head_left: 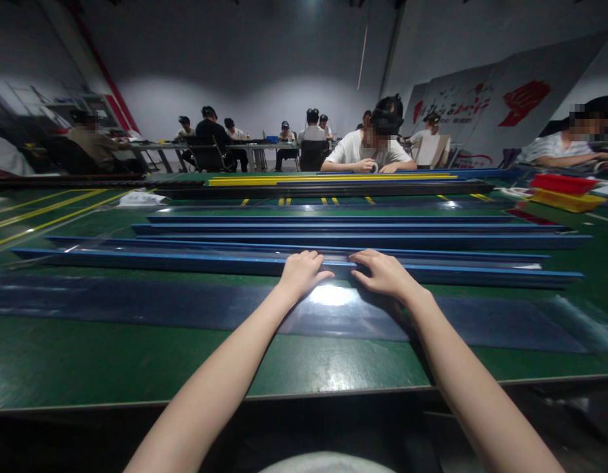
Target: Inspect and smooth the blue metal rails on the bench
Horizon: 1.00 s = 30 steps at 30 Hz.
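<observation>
My left hand (303,270) and my right hand (380,270) are close together at the middle of a long blue plastic channel (186,263). On each, the thumb is at the near wall and the fingers reach over its top edge, so both hands are closed on it. The channel lies lengthwise across the table, and its inside looks shiny and clear. Nearer to me a wide, see-through plastic strip (136,303) lies flat beneath my wrists, with a bright light reflection near its middle.
More blue channels (383,240) lie parallel just beyond. Yellow strips (333,179) and a dark bar (333,190) lie farther back on the green table (151,368). A red tray (563,184) and a yellow tray (566,200) stand at right. A person (350,152) works opposite.
</observation>
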Each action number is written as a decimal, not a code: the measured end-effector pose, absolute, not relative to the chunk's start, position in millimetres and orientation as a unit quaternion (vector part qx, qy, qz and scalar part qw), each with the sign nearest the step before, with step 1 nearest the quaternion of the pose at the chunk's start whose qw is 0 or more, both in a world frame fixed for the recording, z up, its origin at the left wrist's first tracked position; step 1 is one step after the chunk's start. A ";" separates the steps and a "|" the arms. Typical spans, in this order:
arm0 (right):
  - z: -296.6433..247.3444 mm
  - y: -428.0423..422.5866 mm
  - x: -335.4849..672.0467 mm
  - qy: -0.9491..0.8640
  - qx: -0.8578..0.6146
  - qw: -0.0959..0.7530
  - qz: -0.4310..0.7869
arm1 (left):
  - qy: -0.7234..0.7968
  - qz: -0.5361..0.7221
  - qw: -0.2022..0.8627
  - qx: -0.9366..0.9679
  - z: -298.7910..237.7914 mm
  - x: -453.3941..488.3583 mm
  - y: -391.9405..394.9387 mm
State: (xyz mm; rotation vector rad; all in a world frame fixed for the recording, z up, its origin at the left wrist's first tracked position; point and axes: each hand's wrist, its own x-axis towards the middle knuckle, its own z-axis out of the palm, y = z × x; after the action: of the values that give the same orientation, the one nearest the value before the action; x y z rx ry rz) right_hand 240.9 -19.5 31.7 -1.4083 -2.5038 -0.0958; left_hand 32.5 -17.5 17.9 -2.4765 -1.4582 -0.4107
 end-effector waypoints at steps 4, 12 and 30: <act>33.0 -21.9 236.7 -0.861 -0.487 0.142 -0.038 | -0.499 -0.138 0.124 -0.847 17.6 32.7 -17.3; 31.0 -21.5 229.1 -0.872 -0.458 0.155 -0.077 | -0.491 -0.141 0.130 -0.850 16.6 31.5 -16.1; 40.4 -19.1 253.5 -0.856 -0.493 0.146 -0.060 | -0.483 -0.151 0.158 -0.848 23.2 30.3 -16.3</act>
State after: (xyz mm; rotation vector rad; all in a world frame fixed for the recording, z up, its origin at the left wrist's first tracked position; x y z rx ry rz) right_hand 253.5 -19.1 40.4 -1.4200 -2.4642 -0.1737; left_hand 30.3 -16.3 23.2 -2.4249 -1.3820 -0.4324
